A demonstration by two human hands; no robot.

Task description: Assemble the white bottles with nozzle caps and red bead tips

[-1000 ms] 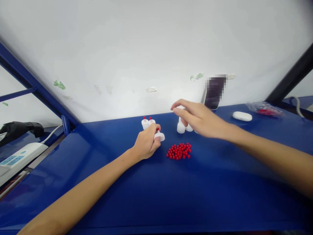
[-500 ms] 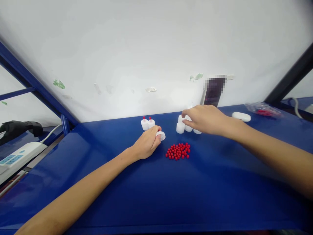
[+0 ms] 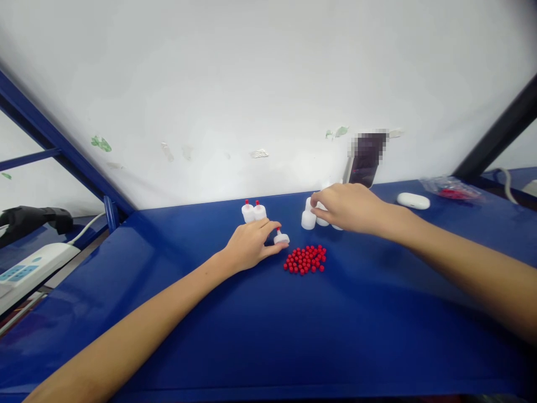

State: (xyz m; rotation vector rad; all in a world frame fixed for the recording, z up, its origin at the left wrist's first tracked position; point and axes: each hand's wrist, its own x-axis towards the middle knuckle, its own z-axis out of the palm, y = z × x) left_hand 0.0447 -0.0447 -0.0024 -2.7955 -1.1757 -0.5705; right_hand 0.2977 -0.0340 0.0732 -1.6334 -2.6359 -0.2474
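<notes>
- Pinched between the thumb and index finger of the left hand (image 3: pixel 277 237) is a round white plastic cap with a slim red tip (image 3: pixel 281 239); its tip is pointed upward, and it is held just beside the heap of small red plastic caps (image 3: pixel 305 259).
- By the right hand (image 3: pixel 350 208), the cluster of small white plastic containers (image 3: pixel 309 220) is partly covered; its thumb and index finger are bent around the cluster's upper part, but whether a piece is gripped cannot be told.
- Behind the left hand, two white plastic bottles with red tips (image 3: pixel 254 212) are stood side by side, upright.
- Everything is borne by a glossy blue tabletop (image 3: pixel 268 336), backed by a pale, scuffed wall (image 3: pixel 230 95) with torn bits of tape and green marks.
- Against the wall, behind the right hand, a dark-screened phone (image 3: pixel 366 162) is propped at a tilt.
- Toward the right, a white oval case (image 3: pixel 413 201) is laid near a clear plastic bag with red pieces inside (image 3: pixel 455 189).
- At the far left, beyond the side edge, a white power strip (image 3: pixel 36 268) and a black object (image 3: pixel 37 221) are seen beside the blue metal frame (image 3: pixel 84 162).
- Between the red heap and the near edge, a broad stretch of blue surface is left for movement; the back is bounded by the wall.
</notes>
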